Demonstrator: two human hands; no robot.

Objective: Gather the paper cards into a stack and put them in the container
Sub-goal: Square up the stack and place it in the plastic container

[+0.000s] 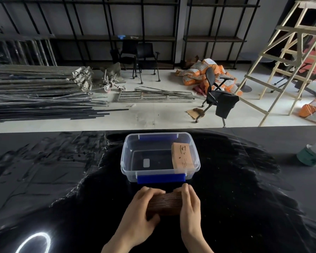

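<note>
A clear plastic container (pixel 160 157) with blue latches on its near and far rims sits lidless on the black table (pixel 244 198), just beyond the hands. Inside it, against the right wall, a tan stack of paper cards (pixel 182 157) lies tilted with its printed top face up; the dark print shows a small logo and lines of characters, too small and blurred to read. The rest of the container floor is bare apart from a pale rectangular patch at centre left, which may be a moulded mark or a label; I cannot tell which.

Nearer the camera, a second stack of brown cards (pixel 164 203) stands on edge on the table, its many ribbed edges facing up. The left hand (pixel 144 212) presses against its left end, fingers curled over the top and thumb on the near side. The right hand (pixel 190 203) closes on its right end in the same way, so both hands clamp the stack between them. The card faces are hidden by the palms.

A green jar with a pale lid (pixel 311 155) stands well apart on the table's right, its label unreadable. A bright ring of light (pixel 35 242) reflects off the glossy surface at lower left. Both forearms are cut off by the bottom edge.
</note>
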